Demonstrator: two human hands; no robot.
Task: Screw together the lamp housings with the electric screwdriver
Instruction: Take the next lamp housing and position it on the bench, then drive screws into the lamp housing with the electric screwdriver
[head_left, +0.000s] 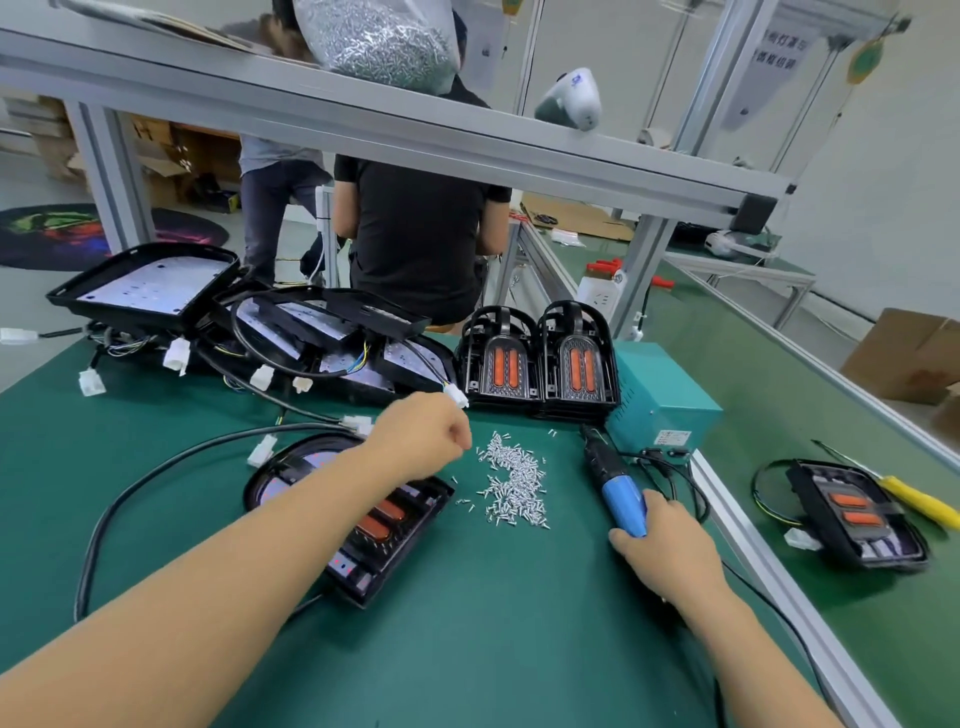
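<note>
I see the R hand (662, 545) wrapped round the blue grip of the electric screwdriver (613, 478), which lies on the green mat (493, 623), long axis running away from me, black tip pointing up-left twd the teal box (660, 400). L hand (426, 436) curled closed beside the loose screws (514, 486); can't tell if it's pinching one. Lamp housing (384, 540) sits under the L forearm.

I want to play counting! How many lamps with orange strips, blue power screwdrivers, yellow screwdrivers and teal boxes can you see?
lamps with orange strips: 4
blue electric screwdriver: 1
yellow screwdriver: 1
teal box: 1
Total: 7
</note>
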